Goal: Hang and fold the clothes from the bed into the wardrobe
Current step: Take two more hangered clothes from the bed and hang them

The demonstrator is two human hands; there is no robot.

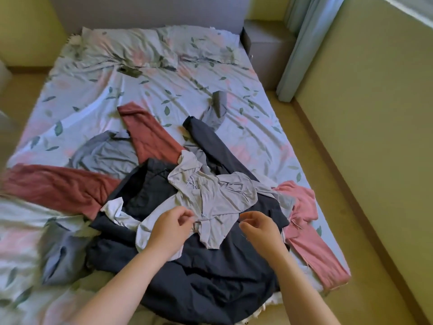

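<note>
The grey top (225, 195) on the bed (164, 90) is pinched at its near edge by the left hand (172, 228); the right hand (260, 228) is held just beside it, loosely curled, empty.

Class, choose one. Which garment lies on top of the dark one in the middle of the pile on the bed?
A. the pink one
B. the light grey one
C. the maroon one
B: the light grey garment is spread across the dark garment in the middle of the pile.
</note>
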